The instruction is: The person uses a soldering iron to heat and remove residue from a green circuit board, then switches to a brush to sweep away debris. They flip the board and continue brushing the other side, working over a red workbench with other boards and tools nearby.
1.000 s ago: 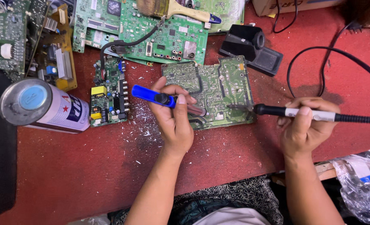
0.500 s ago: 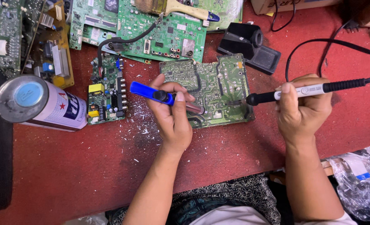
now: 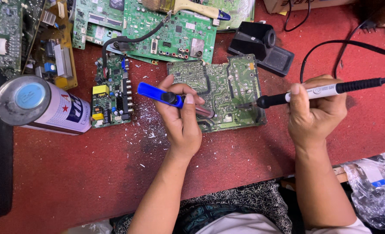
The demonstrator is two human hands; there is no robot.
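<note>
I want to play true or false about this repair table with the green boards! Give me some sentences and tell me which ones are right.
1. The right hand holds a soldering iron with a black cord. True.
2. The left hand holds a yellow hammer. False: it holds a blue-handled tool.
3. The iron's tip is over the green circuit board between the hands. True.
4. The spray can stands upright on the right side. False: it lies on its side at the left.
5. The table cover is bright green. False: it is red.
6. A paintbrush lies on the boards at the top. True.
</note>
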